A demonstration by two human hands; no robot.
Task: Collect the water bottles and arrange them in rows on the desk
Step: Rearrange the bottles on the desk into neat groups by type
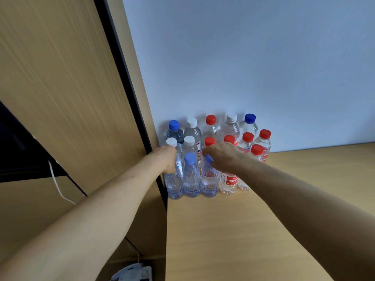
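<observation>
Rows of bottles (211,126) on worktop (263,220), against wall (243,57). Gripped neck of front-left bottle (173,185) with left hand (166,159); pinched blue cap (209,159) of third bottle (209,183) with right hand (221,157). Probably front-row settling; next needed gentle release, no toppling.

Red, white, blue bottle caps (210,119)

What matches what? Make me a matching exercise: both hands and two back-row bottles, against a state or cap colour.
1. left hand
2. right hand
3. leftmost back-row bottle
4. middle back-row bottle

A. red-capped
B. blue-capped
C. grips the front-left bottle
D. pinches a pale-blue cap

Pairs: 1-C, 2-D, 3-B, 4-A
</observation>
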